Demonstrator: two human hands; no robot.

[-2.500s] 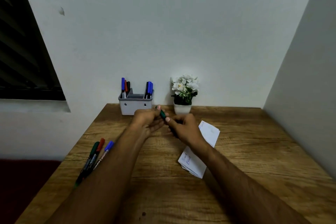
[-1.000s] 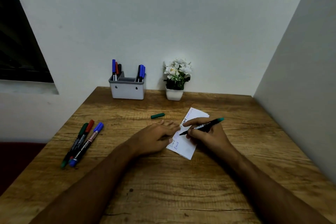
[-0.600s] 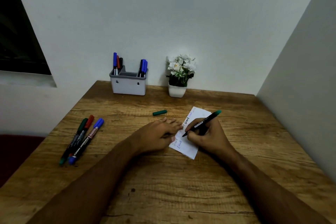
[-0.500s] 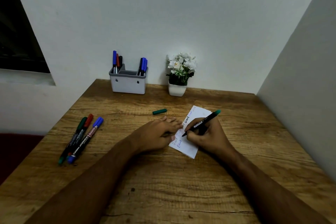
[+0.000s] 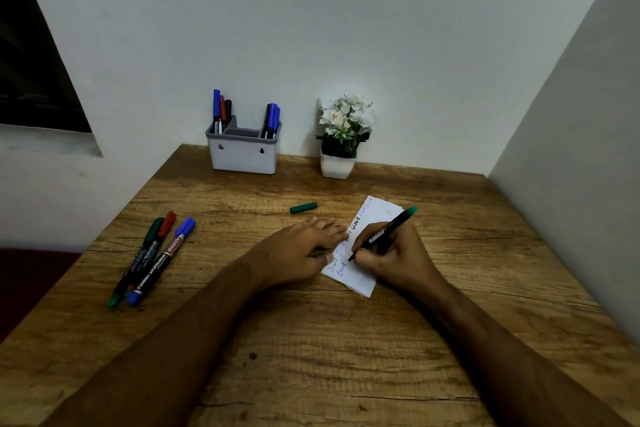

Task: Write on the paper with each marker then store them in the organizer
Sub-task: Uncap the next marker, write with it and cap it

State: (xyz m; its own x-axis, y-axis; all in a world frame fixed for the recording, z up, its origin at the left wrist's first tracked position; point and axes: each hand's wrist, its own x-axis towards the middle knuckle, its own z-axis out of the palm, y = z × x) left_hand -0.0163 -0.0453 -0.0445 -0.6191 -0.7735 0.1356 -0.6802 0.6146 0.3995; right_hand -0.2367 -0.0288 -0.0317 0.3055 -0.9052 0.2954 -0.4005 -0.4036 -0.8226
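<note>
- The green marker [image 5: 383,234] is gripped in the right hand [image 5: 391,255], its long axis slanting from the tip at lower left up to the far right.
- Its tip is set on the paper [image 5: 360,276], which lies on the worktop [image 5: 311,340].
- The paper's left edge is pressed flat by the straight-fingered left hand [image 5: 298,253].
- The green cap [image 5: 303,208] lies just beyond the left hand, which is judged nearer for recapping.

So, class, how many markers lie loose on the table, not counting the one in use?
3, side by side at the table's left: a green marker, a red marker and a blue marker.
</note>
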